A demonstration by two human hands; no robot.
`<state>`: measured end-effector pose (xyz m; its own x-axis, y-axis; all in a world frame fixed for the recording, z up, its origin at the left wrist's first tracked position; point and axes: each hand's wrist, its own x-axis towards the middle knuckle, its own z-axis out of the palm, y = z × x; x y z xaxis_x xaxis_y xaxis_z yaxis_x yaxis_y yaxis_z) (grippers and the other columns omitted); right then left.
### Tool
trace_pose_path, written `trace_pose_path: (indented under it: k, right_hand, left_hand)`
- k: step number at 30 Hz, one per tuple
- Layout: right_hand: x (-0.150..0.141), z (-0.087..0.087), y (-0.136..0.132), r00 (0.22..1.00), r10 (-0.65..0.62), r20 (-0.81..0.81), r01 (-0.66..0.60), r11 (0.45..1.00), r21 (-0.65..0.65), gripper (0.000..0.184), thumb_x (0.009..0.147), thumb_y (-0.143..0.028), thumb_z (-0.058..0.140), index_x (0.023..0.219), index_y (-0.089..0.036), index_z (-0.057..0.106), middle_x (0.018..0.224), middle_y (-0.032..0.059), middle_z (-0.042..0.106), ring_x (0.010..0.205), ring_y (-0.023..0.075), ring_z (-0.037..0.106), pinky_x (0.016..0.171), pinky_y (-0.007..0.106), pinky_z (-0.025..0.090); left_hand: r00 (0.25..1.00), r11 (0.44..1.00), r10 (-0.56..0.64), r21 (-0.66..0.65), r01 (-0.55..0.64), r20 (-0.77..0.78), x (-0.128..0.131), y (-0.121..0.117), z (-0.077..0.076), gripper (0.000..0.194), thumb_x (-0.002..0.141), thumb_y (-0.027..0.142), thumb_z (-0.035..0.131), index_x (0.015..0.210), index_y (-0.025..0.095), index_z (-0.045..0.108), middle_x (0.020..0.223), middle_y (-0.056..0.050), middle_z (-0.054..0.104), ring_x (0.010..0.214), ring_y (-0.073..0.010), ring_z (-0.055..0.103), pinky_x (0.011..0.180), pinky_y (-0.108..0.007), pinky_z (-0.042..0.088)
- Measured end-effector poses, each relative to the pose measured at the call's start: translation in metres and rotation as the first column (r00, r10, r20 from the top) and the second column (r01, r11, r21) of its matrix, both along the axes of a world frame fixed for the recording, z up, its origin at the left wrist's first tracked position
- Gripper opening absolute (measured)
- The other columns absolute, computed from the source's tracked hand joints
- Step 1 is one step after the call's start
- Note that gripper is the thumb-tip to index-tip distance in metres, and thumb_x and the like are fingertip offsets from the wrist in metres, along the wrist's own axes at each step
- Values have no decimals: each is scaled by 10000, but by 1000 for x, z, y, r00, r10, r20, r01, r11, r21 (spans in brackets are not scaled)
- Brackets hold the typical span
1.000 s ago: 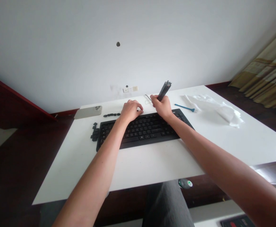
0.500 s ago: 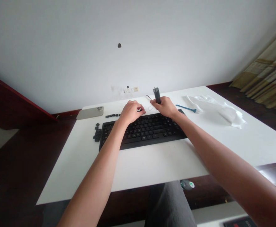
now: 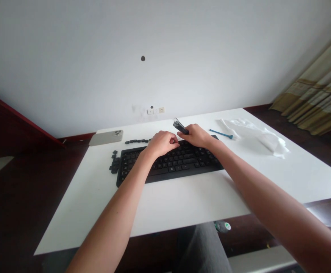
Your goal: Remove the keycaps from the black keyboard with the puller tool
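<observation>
A black keyboard (image 3: 168, 170) lies on the white table below both hands. Over its far edge, my left hand (image 3: 163, 144) is closed in a pinch, and whatever its fingertips hold is hidden. My right hand (image 3: 195, 135) grips a black-handled tool (image 3: 180, 126), which leans to the left with its narrow end upward. The working side of that tool is out of sight behind my fingers. A row of loose black keycaps (image 3: 137, 141) runs along the table behind the keyboard. More loose keycaps (image 3: 114, 163) lie in a cluster by its left end.
A phone (image 3: 106, 137) rests face down at the back left. To the right are a blue brush (image 3: 221, 134) and crumpled white plastic (image 3: 259, 134). The wall with its sockets (image 3: 155, 110) stands behind the table. A bottle (image 3: 222, 226) shows below the front edge.
My left hand has come right and down over the keyboard, its fingers curling in. The tool in my right hand has tipped from nearly upright to leaning left.
</observation>
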<state>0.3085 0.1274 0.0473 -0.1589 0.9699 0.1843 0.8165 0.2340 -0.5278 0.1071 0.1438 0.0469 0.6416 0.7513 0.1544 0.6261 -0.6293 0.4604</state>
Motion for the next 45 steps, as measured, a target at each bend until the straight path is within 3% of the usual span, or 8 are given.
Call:
trace_pose_path:
  k: [7,11,18,23,35,38,45]
  right_hand:
    - [4,16,-11,997,43,60,-31,980,-196,463,854,-507,647,554,-219,445,491,-15,440,499,128,364,528,317,264]
    - [9,17,-12,995,96,-13,-96,959,-267,461,863,-524,634,562,-215,470,501,-17,450,484,125,368,515,316,277]
    - [2,11,-9,998,49,-43,-54,990,-130,465,845,-551,637,557,-205,522,486,-9,491,508,133,428,551,297,316]
    - [9,9,-7,991,121,-53,-129,975,-181,454,817,-567,668,577,-198,557,518,-7,549,517,130,445,541,288,307]
    - [18,16,-10,949,316,-8,-314,938,-145,94,787,-237,625,721,-216,690,581,-34,578,554,127,439,571,287,311]
    - [14,15,-12,956,294,16,-288,945,-157,164,826,-296,627,689,-209,655,579,-25,560,544,126,422,563,295,310]
    - [8,15,-14,986,169,-9,-165,949,-267,546,858,-642,625,578,-203,460,523,-31,383,499,104,303,508,302,241]
  left_hand:
    - [999,1000,20,11,-19,-26,0,-1,1,105,840,334,723,846,242,774,774,-21,730,702,-184,646,638,-306,443]
    - [1000,1000,23,9,-23,-20,0,-1,0,108,828,331,721,855,242,775,770,-23,728,692,-181,638,629,-307,431]
    - [999,1000,12,18,-12,-30,1,0,0,98,824,294,705,858,249,786,775,-24,736,705,-188,650,643,-307,444]
    - [998,999,29,42,-27,-56,1,1,-1,118,827,319,701,842,256,800,761,-30,728,707,-201,654,635,-316,439]
    - [999,996,32,-83,-36,-41,-3,-4,7,85,837,318,715,816,237,731,741,-25,702,698,-198,630,599,-319,382]
    - [999,997,42,-67,-44,-27,-3,-3,5,94,828,321,738,859,240,701,764,-15,704,701,-199,631,596,-318,389]
    - [999,1000,8,-14,-9,-44,0,1,0,88,824,290,726,882,236,762,777,-22,725,729,-195,655,648,-303,429]
